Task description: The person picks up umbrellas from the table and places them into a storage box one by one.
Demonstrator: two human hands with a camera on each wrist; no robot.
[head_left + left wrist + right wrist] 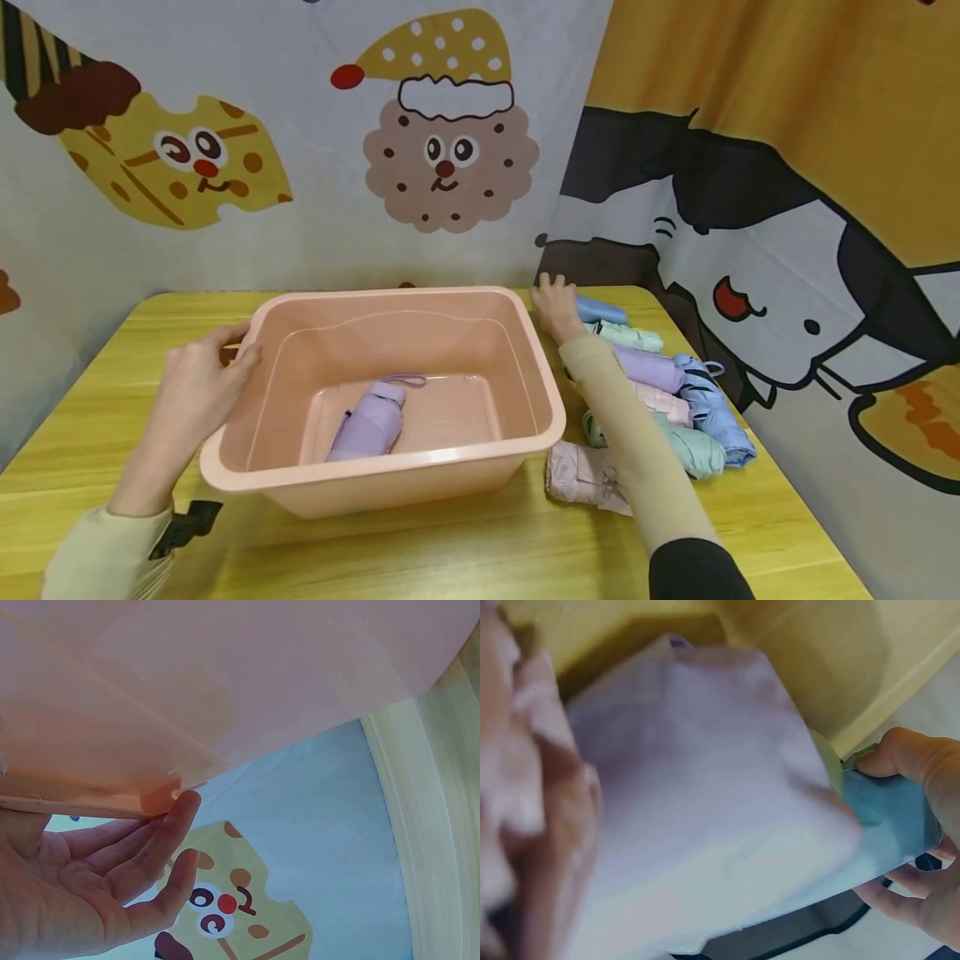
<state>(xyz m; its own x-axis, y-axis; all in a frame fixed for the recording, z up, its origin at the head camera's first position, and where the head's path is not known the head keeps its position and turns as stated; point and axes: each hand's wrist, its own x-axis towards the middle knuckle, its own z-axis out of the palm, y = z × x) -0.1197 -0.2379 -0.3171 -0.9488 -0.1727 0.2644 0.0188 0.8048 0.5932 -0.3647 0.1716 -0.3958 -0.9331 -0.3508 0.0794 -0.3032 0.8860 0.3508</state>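
A person's right hand (558, 310) clamps a blue umbrella (602, 311) just to the right of the far right corner of a peach-pink tub (382, 493), thumb on one side and fingers on the other. The umbrella, folded into a slim, smooth roll, lies at the far end of a cluster beside the tub. The left hand (202, 379) holds the tub by its left rim, fingers curled at the edge.

Inside the tub, toward its near wall, a lilac umbrella (369, 421) lies aslant on the floor, wrapped short and plump, its cord loop (405, 380) trailing toward the middle.

Right of the tub, the cluster runs from far to near: next to the blue one, a crinkled pale mint umbrella (628, 337), then a smooth purple umbrella (651, 368), a pale pink umbrella (663, 404) partly hidden by the sleeve (637, 417), and a sea-green umbrella (693, 448). Farthest right from the tub is a light blue patterned umbrella (712, 412) with dark markings. A dusty-pink umbrella (581, 475), wrinkled and loosely rolled, lies just beside the tub's near right corner.

The tub stands on a yellow wood-grain table (412, 554) before a cartoon-print cloth (300, 250).
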